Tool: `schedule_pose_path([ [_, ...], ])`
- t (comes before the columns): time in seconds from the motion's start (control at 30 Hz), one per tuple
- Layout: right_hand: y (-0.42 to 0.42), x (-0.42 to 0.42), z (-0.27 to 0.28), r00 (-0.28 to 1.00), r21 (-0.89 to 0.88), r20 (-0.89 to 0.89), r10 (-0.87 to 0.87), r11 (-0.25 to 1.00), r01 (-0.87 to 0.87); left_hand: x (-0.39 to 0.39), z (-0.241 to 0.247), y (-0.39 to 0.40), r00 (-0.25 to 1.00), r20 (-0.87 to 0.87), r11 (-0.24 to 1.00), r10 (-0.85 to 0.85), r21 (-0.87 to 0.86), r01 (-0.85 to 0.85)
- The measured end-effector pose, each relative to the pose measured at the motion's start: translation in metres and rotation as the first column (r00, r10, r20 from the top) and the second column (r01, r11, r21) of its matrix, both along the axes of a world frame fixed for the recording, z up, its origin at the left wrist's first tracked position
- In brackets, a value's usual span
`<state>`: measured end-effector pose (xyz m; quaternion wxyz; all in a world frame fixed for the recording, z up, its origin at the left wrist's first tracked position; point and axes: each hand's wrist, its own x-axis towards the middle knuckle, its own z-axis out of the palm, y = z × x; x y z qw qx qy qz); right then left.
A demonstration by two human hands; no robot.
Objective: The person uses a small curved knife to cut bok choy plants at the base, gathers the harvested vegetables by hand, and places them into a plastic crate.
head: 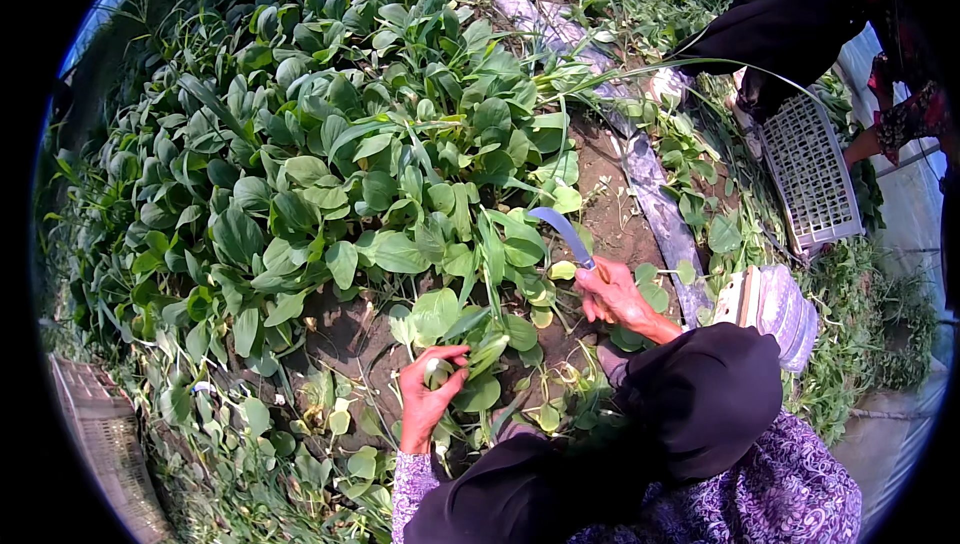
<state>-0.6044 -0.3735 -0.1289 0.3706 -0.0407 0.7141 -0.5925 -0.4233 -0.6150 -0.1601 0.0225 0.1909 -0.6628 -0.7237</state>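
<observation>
My left hand is closed around a leafy green, whose pale stem base shows between the thumb and fingers. Which of the surrounding leaves belong to it is hard to tell. My right hand grips the handle of a curved harvesting knife. Its blade points up and left, close to the edge of the standing leafy greens. Bare soil and trimmed leaves lie between my hands and around my shoes.
A plastic crate stands at the right beside another person in dark trousers. Near my right knee is a low stool-like object with a clear plastic cover. Another crate sits at lower left. A flat grey strip crosses the ground.
</observation>
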Motion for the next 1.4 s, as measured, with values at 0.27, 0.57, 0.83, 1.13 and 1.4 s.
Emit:
schedule_pose_path([
  [0.27,-0.055,0.034,0.070,0.920,0.002,-0.345,0.186,0.980,-0.197,-0.040,0.035,0.019,0.894,-0.400,0.979,-0.201,-0.106,0.173],
  [0.57,-0.129,0.007,0.045,0.846,-0.321,-0.474,0.245,0.847,-0.425,-0.038,0.085,-0.028,0.960,-0.223,0.964,-0.169,-0.239,0.114],
  [0.83,-0.101,-0.037,0.010,0.982,-0.307,-0.047,0.184,0.933,-0.189,-0.114,0.112,-0.068,0.911,0.306,0.904,-0.276,-0.238,0.354],
  [1.13,-0.044,-0.099,-0.040,0.883,-0.146,0.007,-0.469,0.873,0.465,-0.304,0.030,0.022,0.728,0.139,0.046,-0.671,-0.972,0.228],
  [1.4,-0.029,-0.123,-0.095,0.978,0.176,-0.186,0.095,0.982,-0.062,-0.290,-0.012,-0.053,0.734,0.448,-0.062,-0.511,-0.871,0.488],
])
